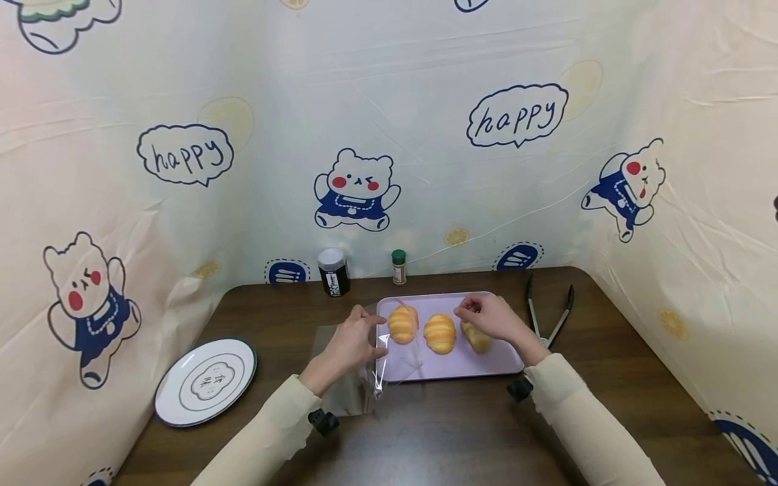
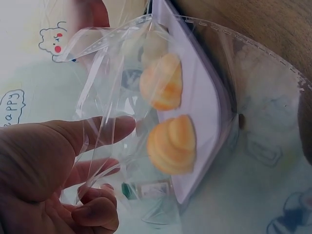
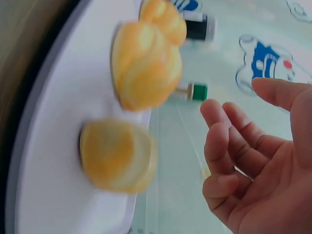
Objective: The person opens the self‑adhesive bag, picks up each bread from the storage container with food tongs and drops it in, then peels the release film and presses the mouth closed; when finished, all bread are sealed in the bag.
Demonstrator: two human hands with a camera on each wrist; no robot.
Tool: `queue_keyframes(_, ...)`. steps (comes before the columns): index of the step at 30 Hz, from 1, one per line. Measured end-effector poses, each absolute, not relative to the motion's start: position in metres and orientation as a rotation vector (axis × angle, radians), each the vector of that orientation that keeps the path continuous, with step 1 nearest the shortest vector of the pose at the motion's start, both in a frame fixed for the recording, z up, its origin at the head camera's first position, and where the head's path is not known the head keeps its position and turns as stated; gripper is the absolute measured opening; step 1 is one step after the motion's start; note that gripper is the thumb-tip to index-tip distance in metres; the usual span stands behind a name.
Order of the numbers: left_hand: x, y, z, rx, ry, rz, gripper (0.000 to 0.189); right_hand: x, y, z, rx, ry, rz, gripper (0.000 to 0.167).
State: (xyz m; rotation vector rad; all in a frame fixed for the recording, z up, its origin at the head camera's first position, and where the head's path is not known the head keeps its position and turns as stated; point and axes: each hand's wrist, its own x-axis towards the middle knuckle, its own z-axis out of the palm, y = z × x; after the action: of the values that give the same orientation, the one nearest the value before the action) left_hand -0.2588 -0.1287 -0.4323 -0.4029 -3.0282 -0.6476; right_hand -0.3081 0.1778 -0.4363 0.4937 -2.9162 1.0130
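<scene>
A clear plastic bag (image 1: 349, 385) hangs from my left hand (image 1: 352, 344), its film crossing the thumb and fingers. In the left wrist view the thumb stands apart from the loosely bent fingers, with film (image 2: 105, 87) between them and the tray. The lilac tray (image 1: 431, 364) holds three bread rolls: two with yellow-orange stripes, a left roll (image 1: 402, 325) partly behind film and a middle roll (image 1: 439, 333), plus a paler right roll (image 1: 476, 337). Over that right roll hovers my right hand (image 1: 489, 317). Its thumb and bent fingers stand apart, holding nothing, in the right wrist view.
Tongs (image 1: 543, 334) lie right of the tray, partly behind the right wrist. White plates (image 1: 206, 381) are at the table's left. A dark jar (image 1: 333, 273) and a green-capped seasoning bottle (image 1: 398, 267) stand at the back against the printed cloth (image 1: 425, 202).
</scene>
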Motion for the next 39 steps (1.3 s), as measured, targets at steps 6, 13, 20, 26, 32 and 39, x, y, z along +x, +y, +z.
queue_keyframes(6, -0.258, -0.129, -0.433, -0.391, -3.029, -0.654, 0.06, -0.315, 0.214, -0.435, 0.275, -2.949, 0.863, 0.031)
queue_keyframes(13, -0.259, -0.129, -0.433, -0.384, -3.032, -0.657, 0.06, -0.316, 0.251, -0.436, 0.049, -3.041, 0.754, 0.042)
queue_keyframes(20, -0.259, -0.129, -0.433, -0.391, -3.033, -0.665, 0.06, -0.315, 0.283, -0.446, -0.107, -3.134, 0.645, 0.052)
queue_keyframes(26, -0.259, -0.13, -0.432, -0.384, -3.042, -0.676, 0.06, -0.315, 0.301, -0.45, -0.264, -3.191, 0.569, 0.065)
queue_keyframes(32, -0.258, -0.129, -0.433, -0.394, -3.041, -0.675, 0.059, -0.315, 0.309, -0.456, -0.337, -3.248, 0.488, 0.081)
queue_keyframes(39, -0.259, -0.129, -0.432, -0.357, -3.065, -0.689, 0.059, -0.316, 0.314, -0.462, -0.347, -3.255, 0.397, 0.095)
